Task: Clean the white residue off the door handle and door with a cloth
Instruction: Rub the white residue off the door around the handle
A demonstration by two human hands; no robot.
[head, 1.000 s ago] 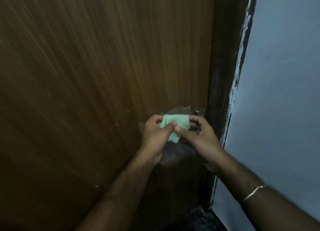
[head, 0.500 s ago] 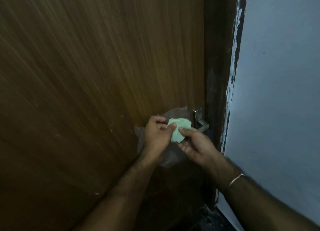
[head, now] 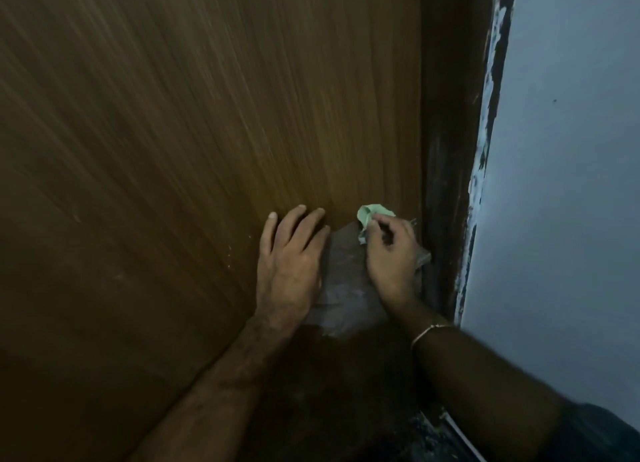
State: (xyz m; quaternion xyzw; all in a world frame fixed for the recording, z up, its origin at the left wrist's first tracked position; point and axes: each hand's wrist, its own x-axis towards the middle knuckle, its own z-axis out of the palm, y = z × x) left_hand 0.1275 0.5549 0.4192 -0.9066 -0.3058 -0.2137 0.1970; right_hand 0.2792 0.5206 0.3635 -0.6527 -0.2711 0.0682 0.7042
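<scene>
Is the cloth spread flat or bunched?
Bunched: the cloth sits crumpled in the right hand, only a small wad showing above the fingers.

The setting is an indoor doorway of a lived-in building, most likely a home, though the type of room cannot be told. A wood-grain laminate door (head: 173, 150) fills the area left of and above the left hand (head: 289, 257). Just right of the right hand (head: 389, 250) stands a dark wooden door frame (head: 446, 115). Beyond it is a pale blue painted wall (head: 571, 184), its paint chipped along the frame edge.
</scene>
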